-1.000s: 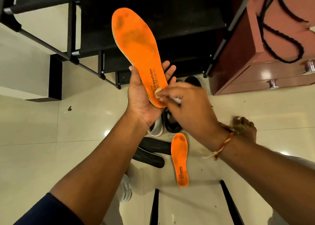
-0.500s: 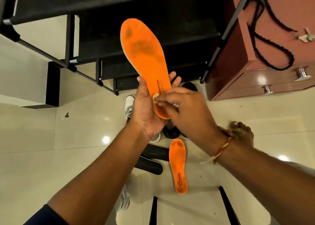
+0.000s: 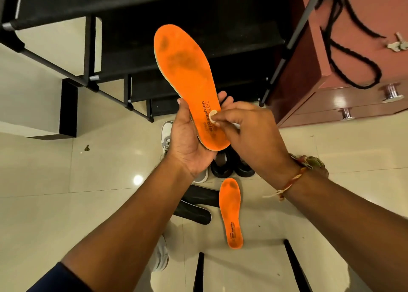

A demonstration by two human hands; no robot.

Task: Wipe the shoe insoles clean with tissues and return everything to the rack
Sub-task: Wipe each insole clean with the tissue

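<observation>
My left hand (image 3: 187,141) grips the heel end of an orange insole (image 3: 185,70) held up in front of the rack, its toe end marked with dark smudges. My right hand (image 3: 249,134) pinches a small white tissue wad (image 3: 213,116) and presses it on the insole near the printed lettering. A second orange insole (image 3: 231,212) lies on the floor below. Two black insoles (image 3: 196,205) lie beside it, partly hidden by my left forearm.
The black shoe rack (image 3: 136,55) stands ahead with dark shelves. A reddish wooden cabinet (image 3: 344,97) with metal knobs is at right, a black cord and keys on top. Black shoes (image 3: 231,165) and a white sneaker (image 3: 166,134) sit on the tiled floor. A bare foot (image 3: 318,165) shows behind my right wrist.
The tissue in my right hand has slid a little up the insole from the heel toward the lettering. The camera view has tilted slightly; the left hand keeps its grip.
</observation>
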